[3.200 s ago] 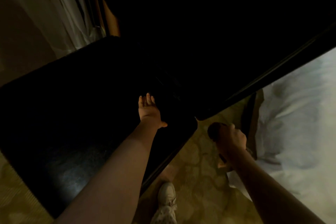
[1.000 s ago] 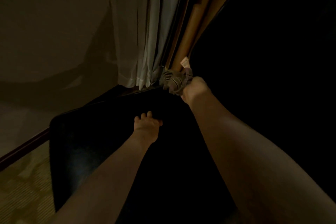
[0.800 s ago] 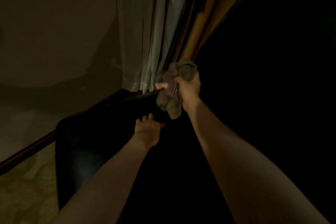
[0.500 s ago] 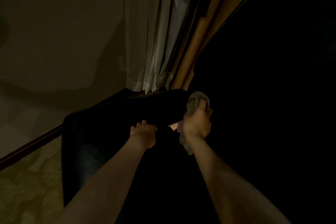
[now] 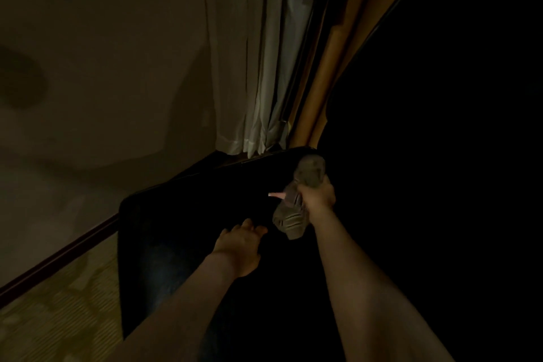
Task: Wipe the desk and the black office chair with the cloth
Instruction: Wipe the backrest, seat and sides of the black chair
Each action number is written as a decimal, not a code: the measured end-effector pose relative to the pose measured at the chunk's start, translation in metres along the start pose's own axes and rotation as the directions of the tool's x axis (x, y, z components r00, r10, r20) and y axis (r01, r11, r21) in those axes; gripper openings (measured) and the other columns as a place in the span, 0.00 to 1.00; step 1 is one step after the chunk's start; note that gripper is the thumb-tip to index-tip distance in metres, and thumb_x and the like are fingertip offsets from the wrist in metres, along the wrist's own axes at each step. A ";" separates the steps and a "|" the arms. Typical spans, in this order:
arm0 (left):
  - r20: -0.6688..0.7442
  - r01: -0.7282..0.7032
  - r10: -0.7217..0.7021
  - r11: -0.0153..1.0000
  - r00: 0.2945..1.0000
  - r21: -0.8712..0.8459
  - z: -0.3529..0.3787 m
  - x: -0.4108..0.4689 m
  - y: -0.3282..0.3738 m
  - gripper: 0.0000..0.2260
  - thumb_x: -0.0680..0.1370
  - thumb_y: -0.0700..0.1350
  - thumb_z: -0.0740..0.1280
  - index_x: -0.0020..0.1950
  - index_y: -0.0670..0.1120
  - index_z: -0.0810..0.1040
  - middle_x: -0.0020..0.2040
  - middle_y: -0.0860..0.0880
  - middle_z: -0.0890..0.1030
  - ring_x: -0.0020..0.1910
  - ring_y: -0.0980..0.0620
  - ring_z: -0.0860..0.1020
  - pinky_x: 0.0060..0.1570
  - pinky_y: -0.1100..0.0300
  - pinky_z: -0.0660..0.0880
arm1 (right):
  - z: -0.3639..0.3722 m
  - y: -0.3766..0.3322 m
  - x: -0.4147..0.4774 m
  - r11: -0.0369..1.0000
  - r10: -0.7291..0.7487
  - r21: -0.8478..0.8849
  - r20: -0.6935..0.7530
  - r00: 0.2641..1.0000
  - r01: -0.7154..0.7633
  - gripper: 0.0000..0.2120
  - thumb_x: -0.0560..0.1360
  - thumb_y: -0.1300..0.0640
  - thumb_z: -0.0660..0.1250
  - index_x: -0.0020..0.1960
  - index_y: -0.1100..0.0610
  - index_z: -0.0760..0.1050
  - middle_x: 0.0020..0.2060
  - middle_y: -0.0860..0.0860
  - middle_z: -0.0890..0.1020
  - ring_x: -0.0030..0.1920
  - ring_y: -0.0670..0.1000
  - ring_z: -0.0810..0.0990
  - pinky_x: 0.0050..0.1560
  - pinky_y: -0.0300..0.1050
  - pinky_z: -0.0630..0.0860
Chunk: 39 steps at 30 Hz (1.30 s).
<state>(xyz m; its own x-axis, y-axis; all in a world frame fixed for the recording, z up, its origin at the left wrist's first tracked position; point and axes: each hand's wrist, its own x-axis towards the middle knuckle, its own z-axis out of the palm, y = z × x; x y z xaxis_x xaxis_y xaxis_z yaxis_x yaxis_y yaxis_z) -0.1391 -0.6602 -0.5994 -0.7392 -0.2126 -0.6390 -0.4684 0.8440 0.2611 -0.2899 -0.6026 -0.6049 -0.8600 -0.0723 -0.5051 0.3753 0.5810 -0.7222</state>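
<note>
The cloth (image 5: 310,172), grey and bunched up, sits just right of the frame's centre, clamped in the right hand (image 5: 318,198). The fingers curl tightly round its middle. One wad pokes out above the fist, and a longer, ribbed fold hangs below it towards the lower left. A small pink tag (image 5: 276,194) sticks out of the cloth to the left, level with the knuckles. The picture is too dark to tell whether the hanging end touches anything beneath it.

Just below and left of the cloth, apart from it, the left hand (image 5: 239,247) rests palm down on a black surface (image 5: 176,229). Its fingers (image 5: 249,226) are stretched out and close together, pointing to the upper right, and their tips fade into shadow. The surface has a rounded corner at centre left and a faint sheen near its left edge. It runs from there under both forearms into the blackness that fills the right half of the frame. I cannot tell whether it is the desk top or part of the chair.

Behind its far edge, at upper centre, a pale sheer curtain (image 5: 252,67) hangs down, with a tan drape (image 5: 332,73) just to its right. A plain wall (image 5: 102,38) fills the upper left. At lower left a dark skirting board (image 5: 58,257) runs diagonally above a patterned carpet (image 5: 58,308).
</note>
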 end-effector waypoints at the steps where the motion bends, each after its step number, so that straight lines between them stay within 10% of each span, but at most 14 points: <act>1: 0.005 0.002 -0.002 1.000 1.000 -0.028 -0.001 -0.001 -0.004 0.25 0.80 0.45 0.58 0.76 0.50 0.56 0.74 0.44 0.58 0.72 0.43 0.61 0.70 0.50 0.59 | 0.003 -0.007 -0.001 0.988 -0.017 0.156 0.128 0.992 -0.004 0.21 0.73 0.66 0.68 0.65 0.61 0.72 0.57 0.59 0.79 0.51 0.59 0.80 0.53 0.52 0.76; 4: -0.011 0.054 -0.055 0.997 0.998 -0.063 0.001 -0.011 -0.021 0.22 0.79 0.45 0.58 0.74 0.52 0.61 0.74 0.45 0.60 0.72 0.45 0.62 0.70 0.52 0.59 | 0.021 -0.025 -0.026 0.879 -0.055 0.461 0.350 0.935 -0.121 0.19 0.72 0.73 0.65 0.61 0.64 0.74 0.44 0.56 0.80 0.39 0.53 0.79 0.43 0.49 0.78; 8: -0.113 0.088 -0.098 0.992 0.989 -0.095 0.004 -0.034 -0.040 0.17 0.78 0.43 0.59 0.66 0.50 0.71 0.68 0.47 0.68 0.67 0.47 0.68 0.65 0.57 0.65 | 0.050 -0.037 -0.050 0.906 -0.130 0.423 0.265 0.955 0.006 0.21 0.71 0.70 0.67 0.63 0.61 0.74 0.53 0.57 0.80 0.53 0.59 0.80 0.52 0.51 0.78; 12: -0.137 0.130 -0.133 0.991 0.981 -0.037 0.004 -0.057 -0.056 0.15 0.78 0.43 0.58 0.64 0.50 0.73 0.65 0.48 0.73 0.65 0.49 0.71 0.61 0.60 0.66 | 0.047 -0.016 -0.055 0.970 -0.157 -0.198 -0.072 0.985 0.140 0.23 0.75 0.54 0.67 0.69 0.50 0.69 0.62 0.56 0.76 0.60 0.59 0.76 0.56 0.49 0.73; 15: -0.109 0.172 -0.174 0.985 0.979 -0.034 0.005 -0.070 -0.073 0.14 0.78 0.44 0.59 0.63 0.50 0.74 0.64 0.48 0.75 0.64 0.48 0.72 0.61 0.60 0.68 | 0.053 -0.002 -0.062 0.929 -0.123 -0.359 -0.090 0.988 0.083 0.22 0.78 0.52 0.63 0.71 0.48 0.66 0.65 0.55 0.74 0.61 0.58 0.75 0.56 0.49 0.72; 18: -0.105 0.206 -0.203 0.978 0.974 0.018 0.004 -0.081 -0.092 0.14 0.79 0.45 0.58 0.63 0.49 0.74 0.63 0.47 0.75 0.63 0.47 0.73 0.59 0.58 0.69 | 0.080 -0.013 -0.068 0.897 -0.143 -0.399 0.150 0.978 0.192 0.20 0.77 0.55 0.64 0.69 0.51 0.69 0.65 0.55 0.74 0.62 0.57 0.75 0.58 0.47 0.72; 24: -0.086 0.263 -0.264 0.964 0.961 -0.032 -0.002 -0.101 -0.132 0.13 0.79 0.45 0.58 0.61 0.45 0.75 0.62 0.44 0.76 0.62 0.45 0.75 0.60 0.54 0.72 | 0.126 -0.047 -0.134 0.994 -0.109 0.073 0.633 0.767 0.082 0.23 0.69 0.70 0.68 0.63 0.60 0.74 0.57 0.58 0.79 0.56 0.57 0.78 0.56 0.50 0.75; 39: -0.212 0.177 -0.211 0.969 0.954 -0.170 -0.156 -0.208 -0.065 0.14 0.79 0.44 0.57 0.60 0.47 0.78 0.61 0.44 0.77 0.60 0.45 0.75 0.58 0.56 0.72 | -0.050 -0.103 -0.187 0.954 -0.182 -0.182 0.282 0.942 0.239 0.21 0.71 0.60 0.70 0.64 0.53 0.74 0.57 0.56 0.79 0.57 0.58 0.77 0.57 0.48 0.74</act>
<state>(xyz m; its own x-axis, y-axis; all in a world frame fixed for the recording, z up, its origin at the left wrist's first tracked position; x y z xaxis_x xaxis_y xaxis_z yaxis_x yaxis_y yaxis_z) -0.0304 -0.7477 -0.3710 -0.7089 -0.4855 -0.5116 -0.6670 0.6972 0.2627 -0.1854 -0.6080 -0.4125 -0.7811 -0.4022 -0.4777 0.0900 0.6845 -0.7234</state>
